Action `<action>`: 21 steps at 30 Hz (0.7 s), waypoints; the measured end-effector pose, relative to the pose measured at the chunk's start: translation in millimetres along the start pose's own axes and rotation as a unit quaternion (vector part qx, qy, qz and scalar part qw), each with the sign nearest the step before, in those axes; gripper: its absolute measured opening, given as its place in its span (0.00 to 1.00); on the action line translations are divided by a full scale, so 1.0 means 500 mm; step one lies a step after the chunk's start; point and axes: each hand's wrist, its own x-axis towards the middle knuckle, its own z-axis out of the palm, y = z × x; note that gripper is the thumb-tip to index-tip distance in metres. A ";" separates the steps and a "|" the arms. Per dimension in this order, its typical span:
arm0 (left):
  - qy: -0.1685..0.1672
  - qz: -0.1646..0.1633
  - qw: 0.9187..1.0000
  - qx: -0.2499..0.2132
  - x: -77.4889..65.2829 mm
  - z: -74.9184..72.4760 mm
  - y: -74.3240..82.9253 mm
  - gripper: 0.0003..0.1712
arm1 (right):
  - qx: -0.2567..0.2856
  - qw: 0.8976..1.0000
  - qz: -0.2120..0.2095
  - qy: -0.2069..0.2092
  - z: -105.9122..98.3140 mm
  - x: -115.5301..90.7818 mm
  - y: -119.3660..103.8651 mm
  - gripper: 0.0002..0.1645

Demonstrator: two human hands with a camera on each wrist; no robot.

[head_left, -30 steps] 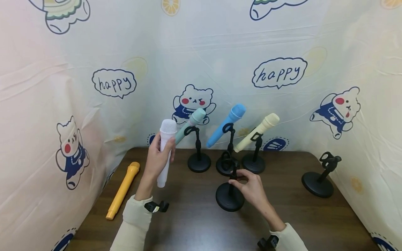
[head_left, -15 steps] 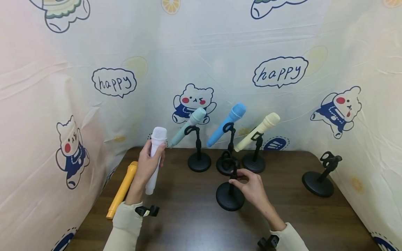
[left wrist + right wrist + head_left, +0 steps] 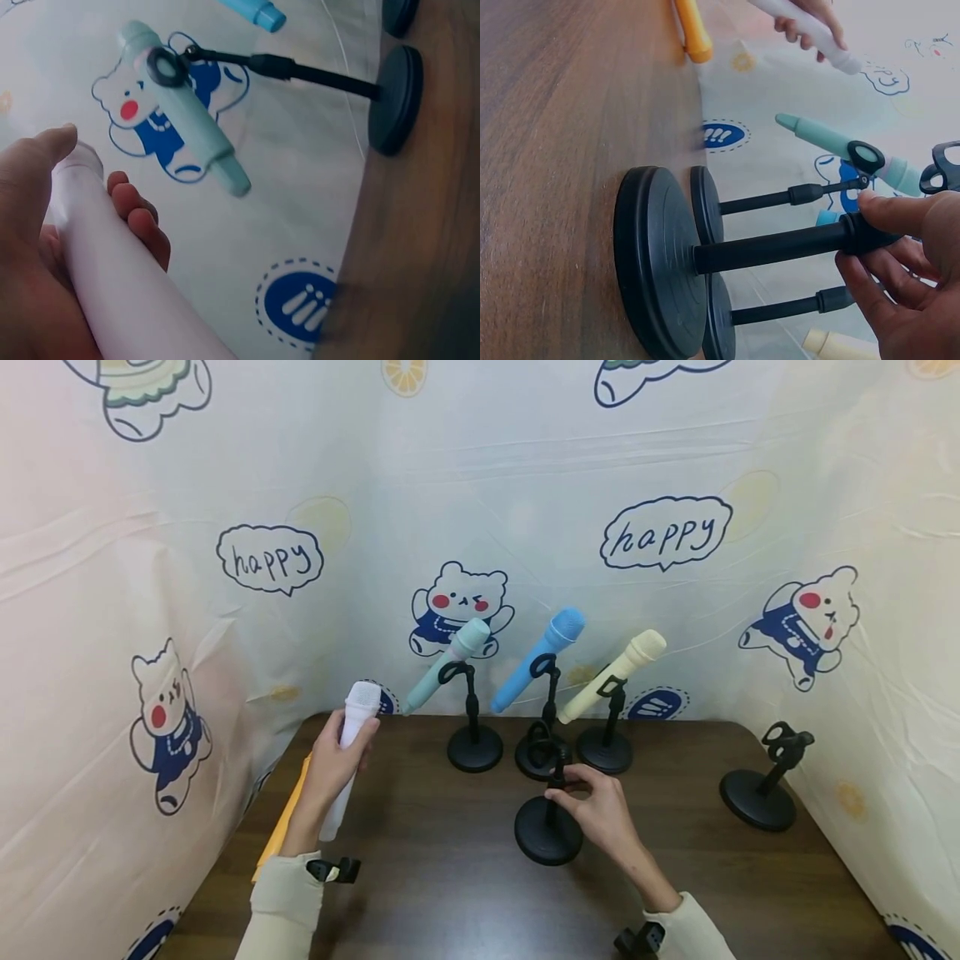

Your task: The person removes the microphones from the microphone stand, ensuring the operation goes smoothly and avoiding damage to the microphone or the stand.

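Note:
My left hand [image 3: 330, 768] grips a white microphone [image 3: 362, 703] by its body, head end up and tilted, at the left of the table. In the left wrist view the fingers curl round the white body. My right hand [image 3: 598, 806] pinches the pole of a black microphone stand [image 3: 549, 831] in the middle of the table; the right wrist view shows thumb and fingers at the collar [image 3: 855, 232] of the pole. That stand's ring clip holds no microphone. Partly hidden under the left forearm lies a yellow microphone [image 3: 283, 827].
Behind, a green microphone [image 3: 442, 668], a blue microphone [image 3: 538, 660] and a cream microphone [image 3: 615, 675] rest tilted in black stands. Another black stand [image 3: 759, 800], its clip bare, stands at the right edge. A printed cloth [image 3: 525, 460] hangs round the brown table [image 3: 450, 893].
My left hand has moved left and down with the white microphone, away from the green one, and its forearm now covers part of the yellow microphone. The right hand and its stand stay put.

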 end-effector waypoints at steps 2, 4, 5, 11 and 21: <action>-0.003 -0.012 1.000 0.019 0.001 -0.005 -0.009 0.37 | 0.002 1.000 0.000 0.000 0.000 0.000 0.000 0.17; -0.009 -0.024 0.999 0.039 0.002 -0.010 -0.019 0.38 | 0.003 1.000 0.001 0.001 0.001 0.000 -0.001 0.17; -0.012 -0.030 0.998 0.050 0.002 -0.012 -0.023 0.39 | 0.003 1.000 0.001 0.001 0.001 0.000 -0.001 0.17; -0.015 -0.054 0.992 0.116 0.004 -0.017 -0.051 0.39 | 0.000 1.000 0.004 0.001 0.001 -0.001 -0.001 0.17; 0.001 -0.070 0.976 0.205 0.002 -0.026 -0.100 0.40 | 0.001 1.000 0.005 -0.001 -0.001 -0.001 0.001 0.17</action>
